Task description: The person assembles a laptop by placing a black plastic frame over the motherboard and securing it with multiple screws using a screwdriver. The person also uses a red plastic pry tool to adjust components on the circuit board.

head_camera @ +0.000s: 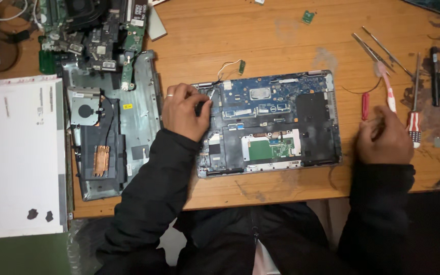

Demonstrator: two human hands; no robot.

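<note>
An opened laptop base (281, 125) lies on the wooden table, its blue circuit board and a green board exposed. My left hand (183, 111), with a ring on one finger, rests on the base's left edge, fingers curled around a small dark part there. My right hand (383, 136) sits to the right of the base with fingers curled; a pink-handled brush (386, 85) runs up from it. Whether it grips the brush or just lies over it I cannot tell. A red-and-white striped screwdriver (414, 125) lies right beside that hand.
A second stripped laptop chassis with fan and copper heatsink (103, 147) lies at left. Beside it is a bare display panel (21, 153). Loose circuit boards (98, 40) pile at the top left. Tweezers (370, 51), a red tool (365, 106) and dark screwdrivers (435, 76) lie at right.
</note>
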